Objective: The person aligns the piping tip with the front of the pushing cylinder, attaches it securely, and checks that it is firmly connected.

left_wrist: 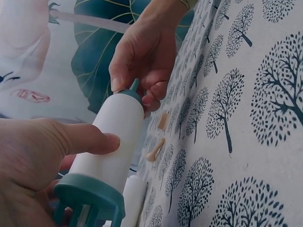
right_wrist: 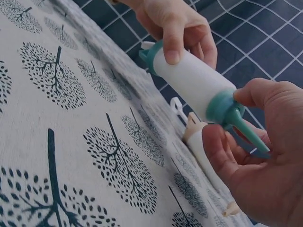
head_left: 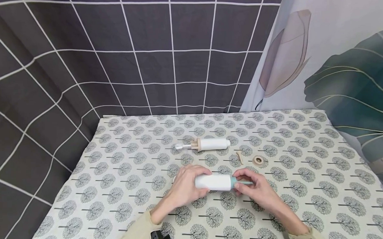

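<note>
A white dessert-decorating syringe [head_left: 217, 182] lies level just above the cloth, in both hands. My left hand [head_left: 188, 184] grips its barrel from the left, thumb along the near side. In the left wrist view, a green slotted collar [left_wrist: 90, 191] shows at the barrel's left end. On the right end sits a green ring cap [right_wrist: 220, 108] with a thin green nozzle [right_wrist: 250, 131] sticking out. My right hand [head_left: 255, 187] pinches this cap between thumb and fingers, and the nozzle points in toward the palm.
Behind the hands lies a second white syringe [head_left: 213, 144] with a beige collar and a clear plunger handle. To its right are a small beige nozzle [head_left: 240, 157] and a beige ring [head_left: 258, 160]. A tree-print cloth [head_left: 125, 206] covers the table; a dark checked curtain [head_left: 151, 64] hangs behind.
</note>
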Tool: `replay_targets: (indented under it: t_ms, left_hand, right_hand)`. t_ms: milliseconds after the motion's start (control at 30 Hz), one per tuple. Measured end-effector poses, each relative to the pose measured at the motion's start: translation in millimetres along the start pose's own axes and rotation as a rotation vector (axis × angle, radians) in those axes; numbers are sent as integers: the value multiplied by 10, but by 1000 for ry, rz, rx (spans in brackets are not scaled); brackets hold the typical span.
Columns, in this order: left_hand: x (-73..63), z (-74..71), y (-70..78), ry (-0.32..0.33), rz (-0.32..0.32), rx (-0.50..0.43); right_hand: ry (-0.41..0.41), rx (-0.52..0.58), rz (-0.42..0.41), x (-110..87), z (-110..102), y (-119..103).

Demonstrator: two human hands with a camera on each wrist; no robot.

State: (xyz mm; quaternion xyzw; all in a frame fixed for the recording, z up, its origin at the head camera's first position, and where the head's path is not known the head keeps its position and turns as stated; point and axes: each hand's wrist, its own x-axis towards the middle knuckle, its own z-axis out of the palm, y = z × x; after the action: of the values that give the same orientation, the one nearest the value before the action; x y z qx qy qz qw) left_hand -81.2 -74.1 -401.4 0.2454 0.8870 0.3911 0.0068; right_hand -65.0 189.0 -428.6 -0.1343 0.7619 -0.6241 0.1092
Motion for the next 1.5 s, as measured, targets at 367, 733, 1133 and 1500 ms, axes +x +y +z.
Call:
replay_targets:
  t_ms: [367,733,1133,1500]
  left_hand:
    - [-8,-2,-128,-3,-27,13]
    - [-38,-17,-243,4,-31,32]
    - [-89,-59,-355,5,-71,51]
    - [-123,-98,-422,17,-46,66]
  right_hand:
    - [158,-17,79,4,-20,-22]
    - [186,-45,51,-16,-46,-5]
    - [183,-58,50,-21,-50,3]
    - [177,-74,113,-31,-47,-7]
